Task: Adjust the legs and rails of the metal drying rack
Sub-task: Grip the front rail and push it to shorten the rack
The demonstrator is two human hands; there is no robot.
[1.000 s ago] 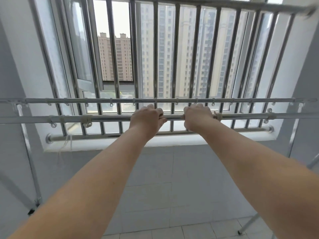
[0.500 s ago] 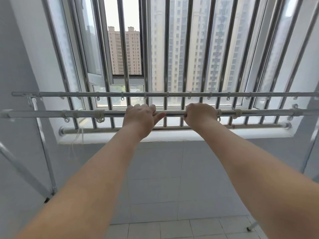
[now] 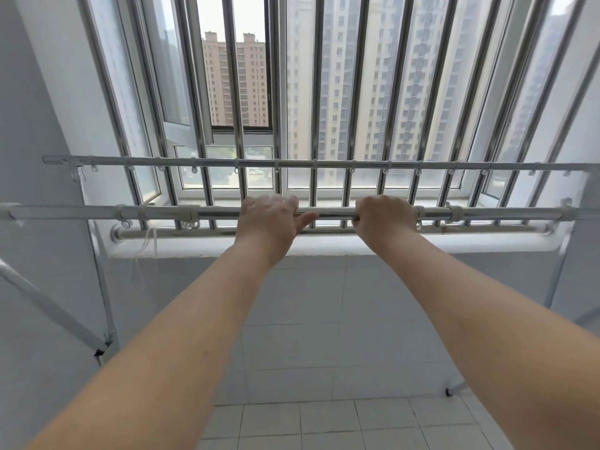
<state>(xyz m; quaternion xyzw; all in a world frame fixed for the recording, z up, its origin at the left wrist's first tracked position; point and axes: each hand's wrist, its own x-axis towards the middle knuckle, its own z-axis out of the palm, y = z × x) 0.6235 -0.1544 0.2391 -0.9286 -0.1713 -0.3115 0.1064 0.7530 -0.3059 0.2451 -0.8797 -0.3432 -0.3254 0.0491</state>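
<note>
The metal drying rack has two horizontal rails across the view. The near rail [image 3: 334, 213] runs at chest height; the far rail [image 3: 324, 164] lies behind it with several small hanging hooks. My left hand [image 3: 271, 219] rests over the near rail's middle with its fingers loosening and thumb out to the right. My right hand [image 3: 383, 216] is closed around the same rail just to the right. White plastic clips [image 3: 190, 216] sit on the near rail. The rack's left legs [image 3: 55, 310] slant down to the floor; a right leg foot [image 3: 449, 392] shows low right.
A barred window [image 3: 316, 92] fills the wall right behind the rack, with a sill [image 3: 324, 246] below it. White walls close in on the left and right. Tiled wall and floor tiles [image 3: 324, 423] lie below. A white string [image 3: 147, 248] dangles at the sill's left.
The view has shifted left and tilted down slightly. My left hand's fingers have loosened on the near rail, thumb now sticking out. My right hand keeps its grip.
</note>
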